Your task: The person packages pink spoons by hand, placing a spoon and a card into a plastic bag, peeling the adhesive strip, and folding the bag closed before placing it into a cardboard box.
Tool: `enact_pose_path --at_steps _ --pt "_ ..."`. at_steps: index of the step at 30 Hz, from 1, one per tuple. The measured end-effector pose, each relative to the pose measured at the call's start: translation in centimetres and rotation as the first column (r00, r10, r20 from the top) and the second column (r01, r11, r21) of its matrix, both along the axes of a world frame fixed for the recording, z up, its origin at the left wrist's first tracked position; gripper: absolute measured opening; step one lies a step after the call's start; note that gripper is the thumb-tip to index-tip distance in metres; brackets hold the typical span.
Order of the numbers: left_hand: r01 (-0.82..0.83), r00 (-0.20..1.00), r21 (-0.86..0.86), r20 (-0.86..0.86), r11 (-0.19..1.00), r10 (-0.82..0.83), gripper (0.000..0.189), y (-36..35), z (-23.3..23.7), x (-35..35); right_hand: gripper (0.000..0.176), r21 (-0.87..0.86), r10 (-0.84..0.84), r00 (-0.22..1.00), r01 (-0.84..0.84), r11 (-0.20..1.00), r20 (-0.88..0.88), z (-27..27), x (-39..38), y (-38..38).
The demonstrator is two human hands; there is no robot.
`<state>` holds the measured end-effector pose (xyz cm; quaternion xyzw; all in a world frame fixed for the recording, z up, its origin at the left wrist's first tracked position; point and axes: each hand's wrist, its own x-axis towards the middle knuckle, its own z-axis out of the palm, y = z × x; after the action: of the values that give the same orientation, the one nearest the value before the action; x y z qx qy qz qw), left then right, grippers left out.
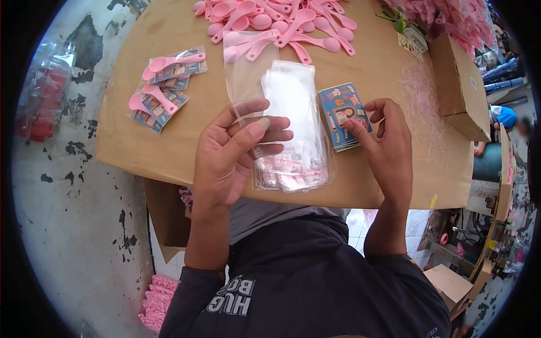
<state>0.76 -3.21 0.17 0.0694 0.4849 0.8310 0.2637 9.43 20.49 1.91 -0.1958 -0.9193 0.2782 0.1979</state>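
My left hand [239, 149] pinches a clear plastic bag [239, 79] between thumb and fingers, and the bag stands up from the hand. Under and beside it lies a pile of clear plastic bags [290, 107]. At a stack of blue printed cards [338, 110], my right hand [386, 141] has its thumb on the top card and its fingers curled at the right edge. To the left lie several clear packets, each with a pink spoon [174, 61] and a blue card [152, 112]. More loose pink spoons [298, 28] are heaped at the far side.
The brown-covered table [197, 163] curves around me. On its right stand a cardboard box [459, 84] and thin pink shreds [420, 101]. Pink plastic-wrapped goods [451, 19] rise at the back right. A peeling wall [73, 197] is on my left.
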Motion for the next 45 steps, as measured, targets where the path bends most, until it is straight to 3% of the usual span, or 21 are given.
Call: enact_pose_path --at_steps 2,3,5,9,11,13,15,17,18,21,24,28,30,36,45 --pt "-0.024 0.998 0.037 0.063 0.999 0.022 0.039 0.1 -0.2 -0.1 0.037 -0.207 0.012 0.995 0.010 0.978 0.102 -1.0 -0.1 0.7" --pt "-0.001 0.995 0.127 0.096 0.992 -0.011 0.037 0.1 -0.3 -0.3 0.037 -0.211 0.014 0.995 0.008 0.977 0.102 -1.6 0.0 1.1" --pt "0.026 0.991 0.215 0.125 0.976 -0.054 0.035 0.3 -0.4 -0.4 0.035 -0.464 0.040 0.999 -0.032 0.885 0.007 -2.2 0.0 1.7" --pt "0.061 0.970 0.390 0.195 0.919 -0.147 0.036 0.9 -0.5 -0.7 0.028 -0.413 -0.030 0.999 0.043 0.910 0.037 -1.4 0.1 1.8" --pt "0.069 0.962 0.440 0.208 0.895 -0.177 0.037 1.1 -0.8 -0.9 0.022 -0.224 -0.023 0.992 -0.007 0.974 -0.128 -2.0 0.1 2.1" --pt "0.107 0.952 0.536 0.188 0.837 -0.243 0.035 1.2 -1.3 -1.2 0.021 -0.208 -0.039 0.971 -0.011 0.978 -0.236 -1.9 0.3 2.1" --pt "0.082 0.961 0.512 0.186 0.855 -0.204 0.034 1.2 -1.4 -1.1 0.021 -0.193 -0.043 0.941 -0.025 0.981 -0.337 -1.4 0.6 1.7" --pt "0.055 0.968 0.488 0.187 0.871 -0.166 0.034 1.7 -0.9 -0.9 0.019 -0.446 0.018 0.948 -0.165 0.880 -0.317 -0.3 1.4 0.7" --pt "-0.001 0.977 0.433 0.192 0.901 -0.091 0.033 2.0 -0.2 -0.7 0.019 -0.445 0.022 0.948 -0.169 0.879 -0.317 -0.2 1.7 0.4" --pt "-0.095 0.986 0.328 0.161 0.940 0.043 0.035 3.1 0.3 -0.4 0.019 -0.697 0.190 0.962 -0.272 0.664 -0.195 0.2 2.4 -0.9" --pt "-0.127 0.990 0.265 0.100 0.956 0.103 0.037 3.5 0.1 0.0 0.018 -0.775 0.305 0.940 -0.305 0.553 -0.153 0.3 2.4 -1.9" --pt "-0.083 0.996 0.253 0.052 0.964 0.072 0.037 3.8 0.4 0.3 0.015 -0.806 0.249 0.947 -0.305 0.507 -0.202 0.4 1.6 -3.4" --pt "-0.084 0.996 0.268 0.061 0.960 0.069 0.038 3.8 0.6 0.5 0.015 -0.842 0.139 0.945 -0.327 0.428 -0.297 0.0 1.3 -3.8" --pt "-0.126 0.992 0.296 0.059 0.947 0.113 0.040 3.8 0.4 0.8 0.016 -0.831 0.242 0.951 -0.290 0.475 -0.193 0.3 1.7 -4.2" --pt "-0.182 0.983 0.283 0.062 0.942 0.172 0.034 3.2 0.2 0.9 0.018 -0.821 0.230 0.952 -0.292 0.490 -0.201 0.8 1.5 -4.6"
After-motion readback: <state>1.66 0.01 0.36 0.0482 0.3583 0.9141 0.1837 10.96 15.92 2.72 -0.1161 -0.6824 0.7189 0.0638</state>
